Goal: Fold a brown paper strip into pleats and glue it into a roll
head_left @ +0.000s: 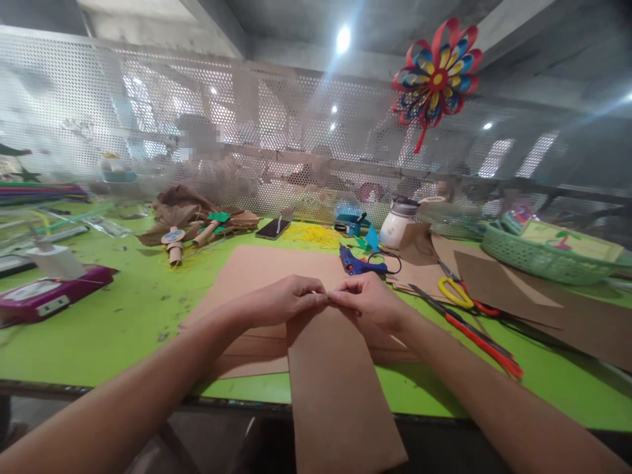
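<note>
A long strip of brown kraft paper (336,375) reaches from the tabletop over the near edge toward me. At its far end my left hand (291,299) pinches the paper, thumb against fingers. Right beside it, my right hand (368,299) pinches the same end, and the fingertips of both hands meet. The paper's far edge is mostly hidden by my fingers. Beneath my hands lie larger brown paper sheets (257,263). Just beyond my right hand rests a blue hot glue gun (358,263) with a dark cord.
To the right lie a red-handled cutter (484,342), yellow-handled scissors (454,293), more brown sheets (508,283) and a green basket (533,253). Paper figures (178,230), a phone (273,228) and a white jug (396,224) stand farther back. A purple power strip (54,293) sits left.
</note>
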The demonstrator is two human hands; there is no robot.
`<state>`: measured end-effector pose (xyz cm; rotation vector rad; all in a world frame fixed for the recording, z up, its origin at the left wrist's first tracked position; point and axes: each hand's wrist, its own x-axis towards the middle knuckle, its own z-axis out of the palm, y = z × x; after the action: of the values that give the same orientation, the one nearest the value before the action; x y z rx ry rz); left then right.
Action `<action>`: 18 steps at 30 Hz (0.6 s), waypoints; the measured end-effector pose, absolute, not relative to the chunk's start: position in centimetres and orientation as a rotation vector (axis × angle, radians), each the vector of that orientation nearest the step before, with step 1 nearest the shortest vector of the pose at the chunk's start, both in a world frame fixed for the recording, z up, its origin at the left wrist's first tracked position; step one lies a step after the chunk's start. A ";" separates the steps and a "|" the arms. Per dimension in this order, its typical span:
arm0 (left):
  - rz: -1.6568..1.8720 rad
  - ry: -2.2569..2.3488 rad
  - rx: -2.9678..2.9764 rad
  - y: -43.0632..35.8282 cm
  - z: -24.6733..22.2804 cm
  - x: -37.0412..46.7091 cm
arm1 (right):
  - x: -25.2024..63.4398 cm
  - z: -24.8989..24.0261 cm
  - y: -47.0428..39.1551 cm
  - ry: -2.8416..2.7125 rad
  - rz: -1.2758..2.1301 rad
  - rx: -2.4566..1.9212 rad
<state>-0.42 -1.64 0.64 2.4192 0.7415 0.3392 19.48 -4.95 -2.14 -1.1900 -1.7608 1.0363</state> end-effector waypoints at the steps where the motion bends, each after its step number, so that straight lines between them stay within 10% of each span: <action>1: 0.335 0.742 2.392 -1.6 0.7 -0.5 | 19.5 -2.1 -4.9 -1.776 0.996 -1.198; 18: 0.390 0.871 2.548 -2.0 -0.1 -0.7 | 21.3 -2.0 -4.0 -2.001 0.972 -1.151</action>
<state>-0.67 -2.04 -0.07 2.5484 0.8706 0.3905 21.28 -4.05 -1.96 -1.1511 -2.0015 0.9720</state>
